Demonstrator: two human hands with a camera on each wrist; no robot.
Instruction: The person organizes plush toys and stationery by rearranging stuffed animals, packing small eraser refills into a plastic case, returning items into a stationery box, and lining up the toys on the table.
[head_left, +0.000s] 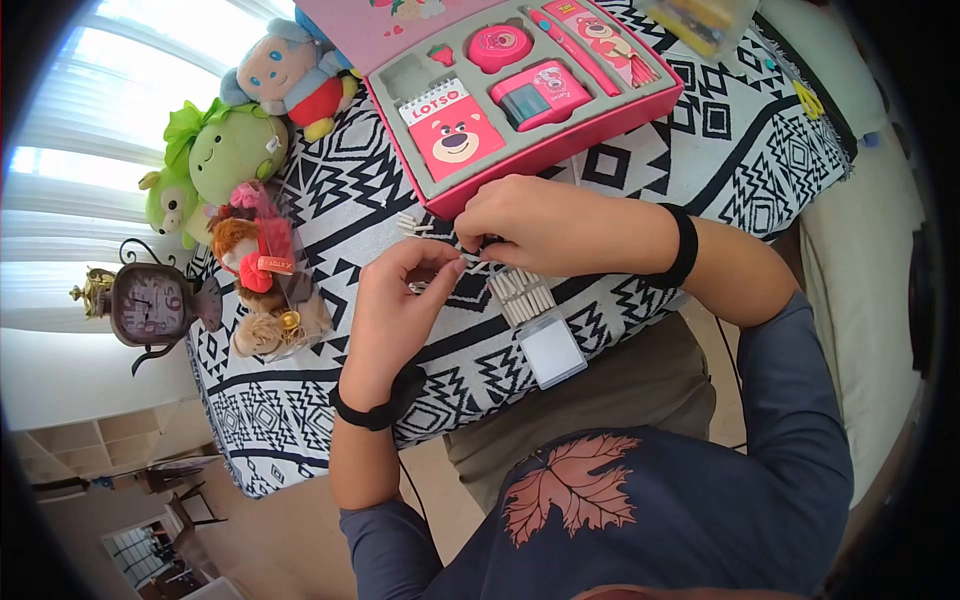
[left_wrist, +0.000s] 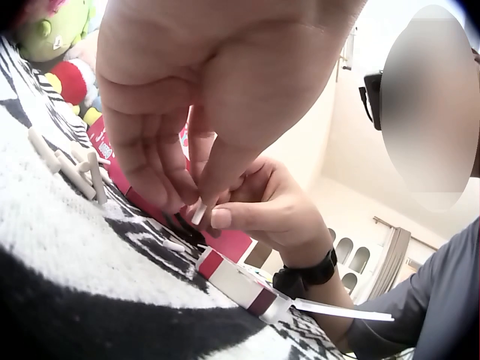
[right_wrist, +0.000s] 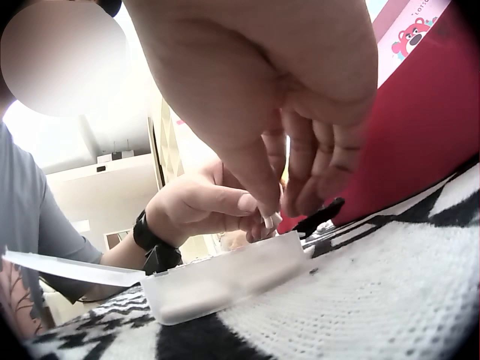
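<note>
My left hand (head_left: 392, 305) and right hand (head_left: 545, 228) meet at the fingertips over the patterned cloth. Between them is a small white stick (left_wrist: 199, 213), a short thin cylinder, which both hands pinch between thumb and fingers. Just below the right hand lies a clear plastic case (head_left: 522, 299) filled with rows of similar white sticks. Its hinged lid (head_left: 553, 352) is folded back toward my body. A few loose white sticks (head_left: 410, 226) lie on the cloth beyond the left hand. The curled fingers hide part of the pinched stick.
A pink gift box (head_left: 560, 150) with a notepad, sharpener and pen stands just beyond the hands. Plush toys (head_left: 235, 150), a bagged doll (head_left: 265, 255) and a clock (head_left: 150, 303) line the left side. Yellow scissors (head_left: 808, 100) lie at the far right on the patterned cloth (head_left: 480, 370).
</note>
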